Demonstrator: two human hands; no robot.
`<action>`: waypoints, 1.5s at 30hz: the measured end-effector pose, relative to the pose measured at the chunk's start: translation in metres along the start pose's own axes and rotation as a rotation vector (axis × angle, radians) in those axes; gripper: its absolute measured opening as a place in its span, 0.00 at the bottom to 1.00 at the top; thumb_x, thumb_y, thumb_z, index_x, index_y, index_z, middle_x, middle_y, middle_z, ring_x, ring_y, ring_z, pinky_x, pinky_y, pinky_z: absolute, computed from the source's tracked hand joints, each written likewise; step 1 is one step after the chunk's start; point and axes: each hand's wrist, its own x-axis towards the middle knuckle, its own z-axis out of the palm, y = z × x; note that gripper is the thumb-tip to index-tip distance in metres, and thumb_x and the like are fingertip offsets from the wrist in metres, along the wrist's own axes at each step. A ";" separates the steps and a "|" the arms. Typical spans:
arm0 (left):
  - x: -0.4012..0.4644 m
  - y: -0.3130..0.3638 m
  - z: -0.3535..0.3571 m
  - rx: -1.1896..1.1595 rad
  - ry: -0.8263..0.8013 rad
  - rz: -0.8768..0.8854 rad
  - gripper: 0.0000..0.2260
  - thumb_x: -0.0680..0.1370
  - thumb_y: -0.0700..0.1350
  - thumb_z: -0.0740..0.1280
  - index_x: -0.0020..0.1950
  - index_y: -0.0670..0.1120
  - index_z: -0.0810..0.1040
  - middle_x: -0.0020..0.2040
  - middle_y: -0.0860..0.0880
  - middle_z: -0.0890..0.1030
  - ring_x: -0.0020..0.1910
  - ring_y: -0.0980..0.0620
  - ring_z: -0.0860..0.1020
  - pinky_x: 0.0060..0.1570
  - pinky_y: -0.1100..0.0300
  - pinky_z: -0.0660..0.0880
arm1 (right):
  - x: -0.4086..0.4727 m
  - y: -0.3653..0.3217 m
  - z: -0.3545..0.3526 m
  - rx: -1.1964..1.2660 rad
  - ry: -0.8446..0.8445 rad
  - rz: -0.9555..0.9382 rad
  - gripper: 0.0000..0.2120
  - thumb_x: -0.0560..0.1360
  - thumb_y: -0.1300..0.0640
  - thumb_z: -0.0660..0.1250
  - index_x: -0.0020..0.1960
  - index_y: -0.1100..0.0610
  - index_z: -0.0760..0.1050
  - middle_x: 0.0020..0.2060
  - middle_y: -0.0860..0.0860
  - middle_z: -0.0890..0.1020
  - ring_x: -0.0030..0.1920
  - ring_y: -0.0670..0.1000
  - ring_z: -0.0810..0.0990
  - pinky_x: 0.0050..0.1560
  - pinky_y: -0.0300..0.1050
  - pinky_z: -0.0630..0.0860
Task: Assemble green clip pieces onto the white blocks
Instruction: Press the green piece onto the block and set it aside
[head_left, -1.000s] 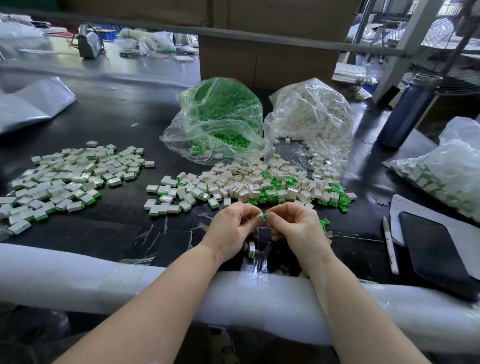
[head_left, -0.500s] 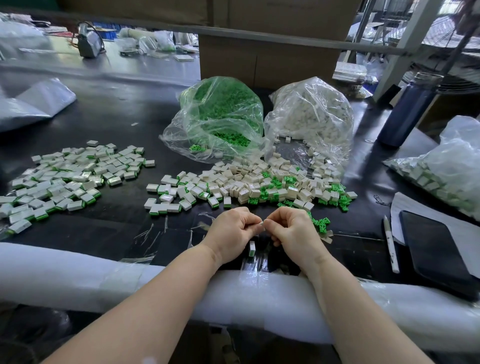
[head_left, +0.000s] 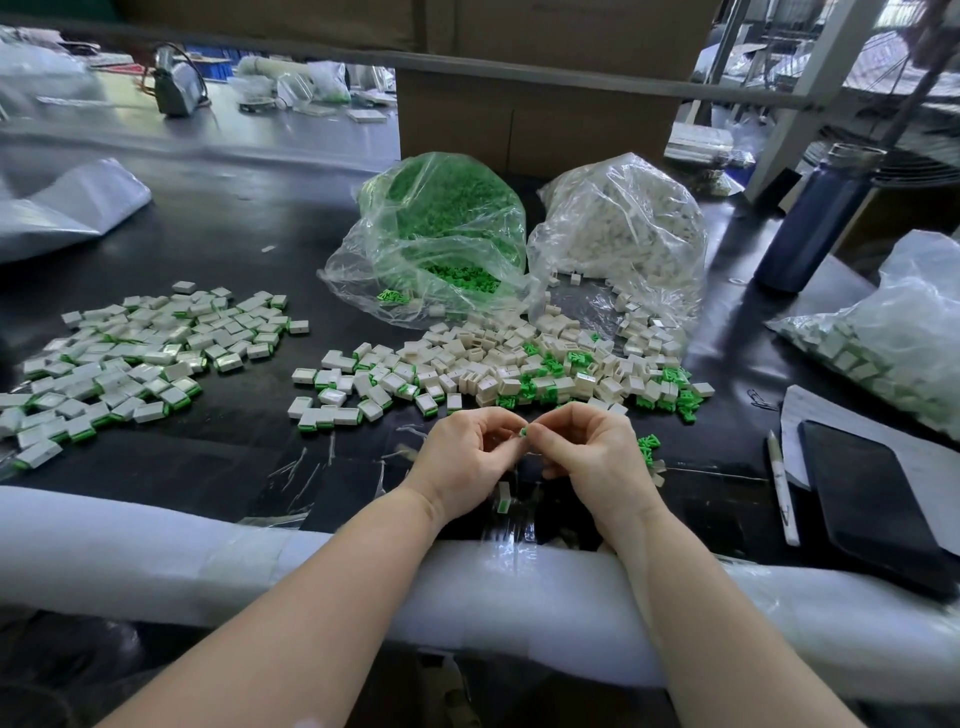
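My left hand (head_left: 466, 457) and my right hand (head_left: 592, 452) meet fingertip to fingertip above the table's front edge. Between them a small green clip (head_left: 523, 431) shows; both hands pinch it, and any white block behind it is hidden by the fingers. One finished block (head_left: 503, 496) stands below my left hand. Just beyond my hands lies a loose heap of white blocks and green clips (head_left: 519, 369). A pile of assembled blocks (head_left: 130, 358) spreads at the left. Behind stand a bag of green clips (head_left: 441, 234) and a bag of white blocks (head_left: 623, 234).
A blue bottle (head_left: 818, 218) stands at the back right. Another bag of blocks (head_left: 893, 332) lies at the right, with a dark tablet (head_left: 872, 499), paper and a pen (head_left: 782, 488) in front of it. A white foam roll (head_left: 156, 551) pads the table's front edge. Cardboard boxes (head_left: 535, 119) stand behind.
My hands stayed together at the same spot, with small finger movements. The green clip shows again between the fingertips, where half a second ago it was covered.
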 end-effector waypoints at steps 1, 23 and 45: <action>0.000 0.000 0.000 -0.030 0.001 -0.010 0.02 0.74 0.44 0.70 0.45 0.49 0.81 0.41 0.47 0.84 0.40 0.50 0.81 0.48 0.53 0.78 | 0.000 0.000 0.000 0.013 0.000 0.002 0.05 0.71 0.65 0.70 0.38 0.59 0.79 0.33 0.55 0.82 0.32 0.50 0.78 0.30 0.37 0.76; 0.001 0.000 -0.003 -0.029 0.005 0.028 0.04 0.74 0.41 0.70 0.46 0.48 0.79 0.40 0.54 0.78 0.41 0.53 0.78 0.46 0.64 0.76 | -0.001 0.000 -0.002 0.015 -0.010 -0.008 0.06 0.73 0.66 0.68 0.42 0.57 0.80 0.34 0.51 0.82 0.32 0.42 0.79 0.32 0.35 0.76; -0.001 0.003 -0.002 0.067 0.006 0.034 0.07 0.76 0.41 0.68 0.50 0.42 0.83 0.40 0.53 0.78 0.41 0.56 0.76 0.46 0.67 0.72 | 0.002 0.004 0.001 -0.063 -0.015 0.018 0.06 0.73 0.64 0.69 0.38 0.58 0.78 0.29 0.48 0.80 0.29 0.41 0.78 0.31 0.34 0.76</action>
